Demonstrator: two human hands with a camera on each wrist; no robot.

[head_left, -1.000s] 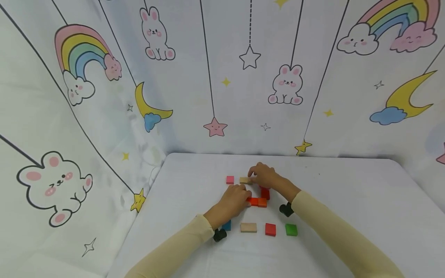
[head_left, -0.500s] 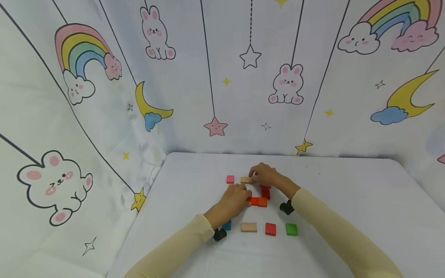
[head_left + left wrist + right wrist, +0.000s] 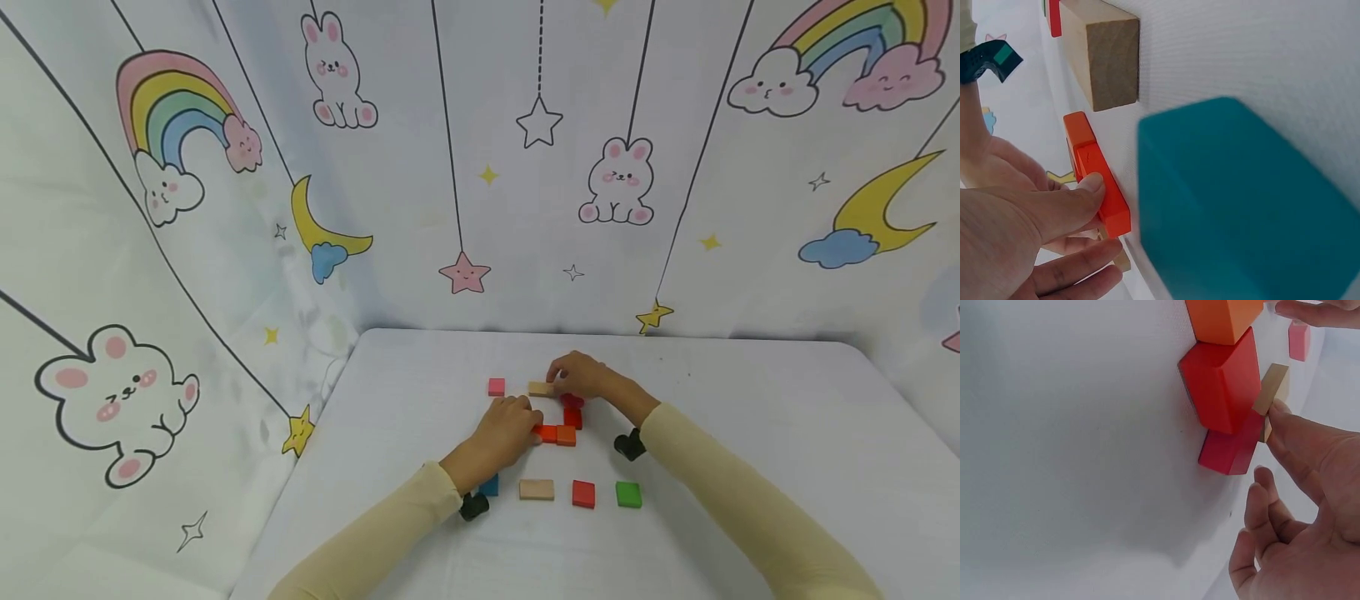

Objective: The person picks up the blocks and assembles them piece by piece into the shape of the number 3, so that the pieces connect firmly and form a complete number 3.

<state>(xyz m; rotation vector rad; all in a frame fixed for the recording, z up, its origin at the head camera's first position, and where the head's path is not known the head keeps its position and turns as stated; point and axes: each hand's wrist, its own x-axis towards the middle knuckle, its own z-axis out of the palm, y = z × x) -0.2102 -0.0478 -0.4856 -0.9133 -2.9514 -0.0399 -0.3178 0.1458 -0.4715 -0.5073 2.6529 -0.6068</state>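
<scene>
My right hand (image 3: 581, 375) pinches a plain wooden block (image 3: 540, 388) between thumb and finger, its other fingers loosely bent in the right wrist view. That wooden block's end is right at a crimson block (image 3: 1232, 447). A red block (image 3: 1222, 381) adjoins the crimson one, and an orange block (image 3: 1219, 319) comes after it. My left hand (image 3: 508, 432) pinches a red-orange block (image 3: 1107, 194), thumb on one side and fingers on the other. The orange block (image 3: 1079, 128) lies end to end with it. Part of the red-orange block is hidden by the left hand in the head view.
Nearer the front lies a spaced row: a blue block (image 3: 490, 485) partly behind the left wrist, a wooden block (image 3: 537, 490), a red block (image 3: 583, 493) and a green block (image 3: 629, 495). A pink block (image 3: 497, 387) sits at the back left of the white table (image 3: 750, 450).
The right hand has slid the wooden block a little to the right, away from the pink block and toward the crimson one. The left hand has stayed in place.
</scene>
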